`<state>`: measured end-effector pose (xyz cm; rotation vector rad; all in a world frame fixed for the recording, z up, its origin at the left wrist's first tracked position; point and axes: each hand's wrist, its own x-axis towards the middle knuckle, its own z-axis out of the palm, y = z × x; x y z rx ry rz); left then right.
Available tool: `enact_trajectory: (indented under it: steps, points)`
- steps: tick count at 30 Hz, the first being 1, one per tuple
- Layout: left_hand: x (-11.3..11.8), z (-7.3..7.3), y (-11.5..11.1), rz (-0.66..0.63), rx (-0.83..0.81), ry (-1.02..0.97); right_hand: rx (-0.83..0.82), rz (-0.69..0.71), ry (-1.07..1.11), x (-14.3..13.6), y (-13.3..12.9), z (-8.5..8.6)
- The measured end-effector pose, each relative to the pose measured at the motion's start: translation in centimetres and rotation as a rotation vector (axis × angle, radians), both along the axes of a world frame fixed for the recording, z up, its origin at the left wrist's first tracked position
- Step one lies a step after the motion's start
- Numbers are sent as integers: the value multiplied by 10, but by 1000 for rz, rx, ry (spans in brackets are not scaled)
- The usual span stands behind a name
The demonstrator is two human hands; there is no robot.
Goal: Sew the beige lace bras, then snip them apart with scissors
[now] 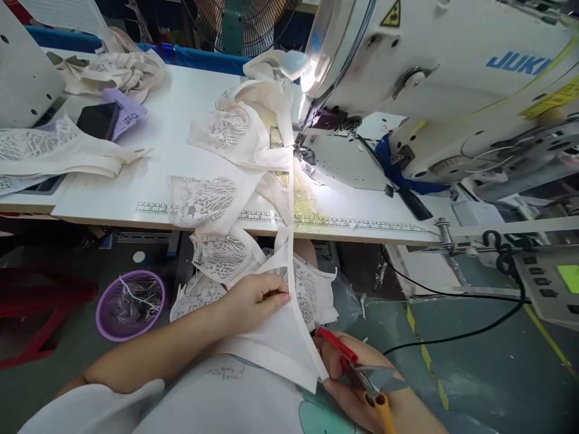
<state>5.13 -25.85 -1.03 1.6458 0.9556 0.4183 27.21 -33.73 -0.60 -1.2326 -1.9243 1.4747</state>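
A chain of white lace bra pieces (217, 199) runs from the sewing machine's needle area down over the table edge to my lap. A narrow white band (291, 253) joins them along their right side. My left hand (256, 301) is closed on the edge of the lowest bra piece, thumb and fingers pinching the fabric beside the band. Lower right, my right hand (344, 380) has scissors (371, 386) with red and orange handles tucked in it. Its thumb and finger also pinch the band's end. Part of the right fingers is hidden behind the scissors.
The white JUKI sewing machine (434, 66) stands at the right with its lamp lit. More bra pieces (58, 147) and a dark phone (98, 120) lie on the table's left. A purple basket (131, 334) and a red stool (40, 301) stand on the floor. A fan (246, 24) is behind.
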Motion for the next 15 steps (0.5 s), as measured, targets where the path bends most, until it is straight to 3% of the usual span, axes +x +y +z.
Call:
enact_trajectory:
  steps: [2,5,11,15]
  points:
    - [-2,-10,-4,128,-191,-150,-50,-38,33,4,-2,-6]
    - [-9,-13,-6,144,-388,-267,-76,-68,70,6,0,-12]
    - [-13,-13,4,-68,-543,-271,20,33,122,2,11,-10]
    - [-12,-14,5,-50,-485,-280,-79,94,142,3,32,5]
